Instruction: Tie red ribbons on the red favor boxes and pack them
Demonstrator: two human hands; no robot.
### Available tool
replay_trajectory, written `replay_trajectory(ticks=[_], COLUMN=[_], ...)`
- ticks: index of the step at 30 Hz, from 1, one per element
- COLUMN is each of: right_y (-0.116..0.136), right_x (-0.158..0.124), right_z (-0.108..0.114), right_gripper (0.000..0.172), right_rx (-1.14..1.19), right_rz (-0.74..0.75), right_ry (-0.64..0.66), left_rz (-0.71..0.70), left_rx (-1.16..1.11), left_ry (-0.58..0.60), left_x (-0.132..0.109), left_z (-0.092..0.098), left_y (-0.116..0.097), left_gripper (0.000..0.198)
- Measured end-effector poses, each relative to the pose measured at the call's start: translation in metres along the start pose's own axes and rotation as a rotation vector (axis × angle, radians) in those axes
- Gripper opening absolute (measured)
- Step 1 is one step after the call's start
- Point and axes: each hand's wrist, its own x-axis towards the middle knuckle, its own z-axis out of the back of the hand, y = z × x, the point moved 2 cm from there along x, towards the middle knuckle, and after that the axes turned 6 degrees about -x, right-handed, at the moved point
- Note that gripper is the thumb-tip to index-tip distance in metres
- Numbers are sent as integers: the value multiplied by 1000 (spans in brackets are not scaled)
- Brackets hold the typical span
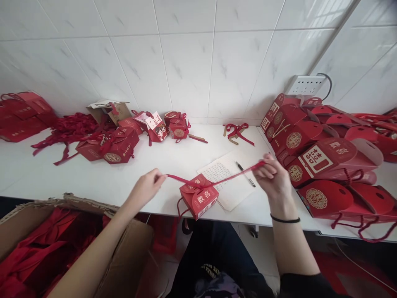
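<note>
A small red gift box (203, 203) with gold characters sits at the front edge of the white table, a red ribbon (229, 179) crossing its top. My left hand (148, 186) pinches one end of the ribbon to the left of the box. The other end is gripped by my right hand (273, 176), raised to the right, where a black band circles the wrist. Both ribbon ends stretch out from the top of the box, nearly straight. Under and behind the box lies a sheet of paper with writing (228, 176), and a black pen (245, 173) rests on it.
Many red boxes (328, 157) are stacked at the right, below a white power strip (305, 85). Along the wall stand finished-looking boxes (119, 145), a ribbon heap (76, 130) and loose ribbon pieces (237, 133). An open cardboard carton (136, 240) with red ribbons stands at lower left.
</note>
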Motion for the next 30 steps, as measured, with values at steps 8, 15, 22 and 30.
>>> replay_trajectory(ticks=[8, 15, 22, 30], right_y=[38, 50, 66, 13], right_x=[24, 45, 33, 17], right_z=[-50, -127, -92, -83], right_gripper=[15, 25, 42, 43], right_rx=[-63, 98, -243, -852], right_rz=[-6, -32, -41, -77], right_ry=[345, 622, 799, 755], left_rz=[-105, -192, -191, -487], left_rx=[-1046, -1144, -912, 99], left_ry=[112, 334, -64, 40], left_x=[32, 38, 39, 34], left_z=[24, -8, 18, -4], left_y=[-63, -108, -78, -31], left_gripper=[23, 30, 20, 24])
